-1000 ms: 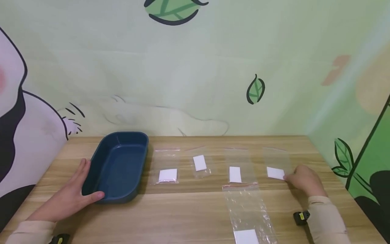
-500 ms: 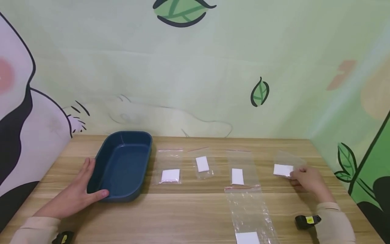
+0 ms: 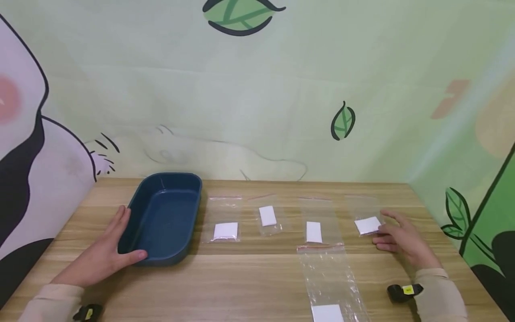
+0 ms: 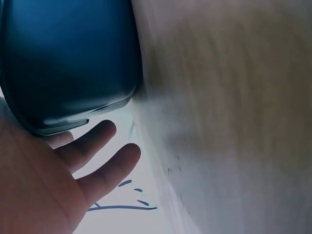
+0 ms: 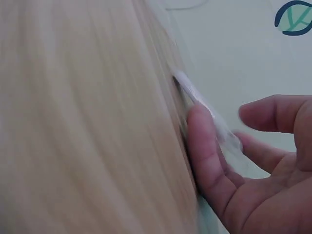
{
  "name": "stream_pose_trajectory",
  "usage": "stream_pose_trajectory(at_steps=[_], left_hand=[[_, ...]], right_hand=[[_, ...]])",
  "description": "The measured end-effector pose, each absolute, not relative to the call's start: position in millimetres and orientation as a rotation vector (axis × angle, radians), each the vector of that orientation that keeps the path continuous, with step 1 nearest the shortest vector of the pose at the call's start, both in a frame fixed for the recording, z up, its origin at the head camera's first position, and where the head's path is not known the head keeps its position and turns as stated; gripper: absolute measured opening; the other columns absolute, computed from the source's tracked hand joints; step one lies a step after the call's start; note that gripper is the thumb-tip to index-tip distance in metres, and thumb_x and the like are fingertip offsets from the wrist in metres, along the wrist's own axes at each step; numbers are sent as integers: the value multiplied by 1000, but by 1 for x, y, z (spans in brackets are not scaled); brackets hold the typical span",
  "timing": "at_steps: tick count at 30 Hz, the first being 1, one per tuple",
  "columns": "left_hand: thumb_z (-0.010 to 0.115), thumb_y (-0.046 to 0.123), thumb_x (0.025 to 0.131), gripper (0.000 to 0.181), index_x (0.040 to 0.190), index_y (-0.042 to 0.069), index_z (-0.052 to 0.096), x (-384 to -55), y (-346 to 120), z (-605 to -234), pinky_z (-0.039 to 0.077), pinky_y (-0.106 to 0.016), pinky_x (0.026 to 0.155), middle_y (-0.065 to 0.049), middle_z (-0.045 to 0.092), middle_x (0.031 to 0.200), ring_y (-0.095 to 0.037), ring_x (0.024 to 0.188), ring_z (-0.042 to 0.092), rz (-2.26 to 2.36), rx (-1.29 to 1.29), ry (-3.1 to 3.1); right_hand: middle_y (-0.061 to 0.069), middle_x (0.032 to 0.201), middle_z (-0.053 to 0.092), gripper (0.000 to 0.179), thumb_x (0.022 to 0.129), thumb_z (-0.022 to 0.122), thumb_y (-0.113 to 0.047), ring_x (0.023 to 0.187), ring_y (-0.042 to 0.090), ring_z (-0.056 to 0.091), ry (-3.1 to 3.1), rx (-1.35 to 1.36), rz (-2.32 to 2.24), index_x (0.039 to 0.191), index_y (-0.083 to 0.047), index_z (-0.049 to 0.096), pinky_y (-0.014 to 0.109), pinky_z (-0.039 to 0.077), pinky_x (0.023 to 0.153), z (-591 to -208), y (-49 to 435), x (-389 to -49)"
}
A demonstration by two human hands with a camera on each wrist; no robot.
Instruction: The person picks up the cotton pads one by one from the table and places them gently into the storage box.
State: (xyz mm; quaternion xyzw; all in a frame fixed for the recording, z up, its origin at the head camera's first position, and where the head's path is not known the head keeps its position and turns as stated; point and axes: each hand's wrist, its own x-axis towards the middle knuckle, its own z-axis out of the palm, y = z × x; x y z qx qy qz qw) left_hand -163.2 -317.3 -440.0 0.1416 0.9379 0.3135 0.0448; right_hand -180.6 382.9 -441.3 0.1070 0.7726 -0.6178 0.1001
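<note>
My left hand (image 3: pixel 102 250) lies along the left side of a dark blue tray (image 3: pixel 189 223), fingers straight outside it and thumb by the near rim. In the left wrist view the fingers (image 4: pixel 109 168) are spread below the tray wall (image 4: pixel 73 58). At the right, my right hand (image 3: pixel 406 239) has its fingers parted at the near right corner of a clear zip bag (image 3: pixel 364 203) with a white piece (image 3: pixel 367 225) inside. The right wrist view has a fingertip (image 5: pixel 202 126) touching the bag (image 5: pixel 229 139); whether anything is pinched there looks unlikely, as the other fingers stand apart.
Left of that bag lie more clear zip bags, each with a white piece: one (image 3: pixel 226 231) beside the tray, one (image 3: pixel 267 216), one (image 3: pixel 314 232). A larger bag (image 3: pixel 327 273) lies nearer. The wooden table (image 3: pixel 225 286) meets a printed wall (image 3: pixel 261 89).
My right hand lifted the rightmost bag slightly and shifted it right, then brought it back left. Its fingers have since parted. The left hand stays at the tray.
</note>
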Motion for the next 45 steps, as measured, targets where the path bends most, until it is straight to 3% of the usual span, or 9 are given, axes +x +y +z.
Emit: stream_pose_trajectory(at_steps=[5,11,16,22,24,29,33,38,45], left_hand=[[78,43,88,118,161,6,-8,-164,-318,-440,22,-78,101,-18,-16,166,-61,142,10,941,418,2869],[78,44,88,118,161,6,-6,-162,-318,-441,23,-79,99,-20,-15,166,-63,141,12,931,392,2857],[78,44,88,117,162,7,-5,-162,-318,-441,24,-80,98,-19,-15,166,-63,140,15,935,390,2857],[76,45,89,115,162,7,-4,-162,-319,-441,25,-79,98,-19,-15,166,-63,140,15,921,379,2849],[76,46,89,115,162,6,-4,-162,-318,-440,25,-79,98,-20,-15,166,-63,140,15,908,371,2846],[74,47,90,115,161,6,-6,-164,-317,-439,26,-79,98,-17,-19,166,-62,141,15,889,375,2847],[74,46,91,116,161,8,-11,-166,-316,-438,24,-79,99,-13,-23,165,-61,142,12,901,382,2837],[74,47,90,119,159,6,-13,-166,-315,-437,24,-79,99,-17,-22,165,-61,142,12,885,382,2838],[75,49,89,121,158,-2,-10,-164,-315,-437,25,-77,100,-26,-12,164,-62,141,16,833,373,2860]], right_hand=[[7,102,66,58,108,48,-20,84,12,69,2360,323,-1805,149,16,29,32,59,75,-442,378,-182],[12,107,56,48,104,54,-5,84,11,67,2282,422,-2005,144,13,34,30,59,78,-446,372,-184],[22,122,42,58,102,49,6,87,12,65,2134,397,-2129,154,3,25,31,57,83,-448,369,-186],[13,118,49,37,103,52,2,89,15,64,1924,328,-2211,137,-12,56,29,57,81,-446,368,-187],[15,122,50,37,104,51,-1,90,14,62,1976,304,-2155,141,-3,54,29,56,79,-446,366,-186],[35,144,36,53,106,48,-5,90,8,64,2253,313,-1954,149,18,28,29,58,79,-448,357,-185],[43,150,21,57,104,47,2,85,9,69,2267,340,-1951,153,15,21,27,58,79,-446,355,-186],[41,154,6,60,102,43,10,85,10,68,2180,372,-2032,157,9,18,26,57,81,-444,356,-186],[39,156,11,61,99,44,15,85,10,69,2207,307,-2078,156,10,21,26,57,82,-435,349,-185]])
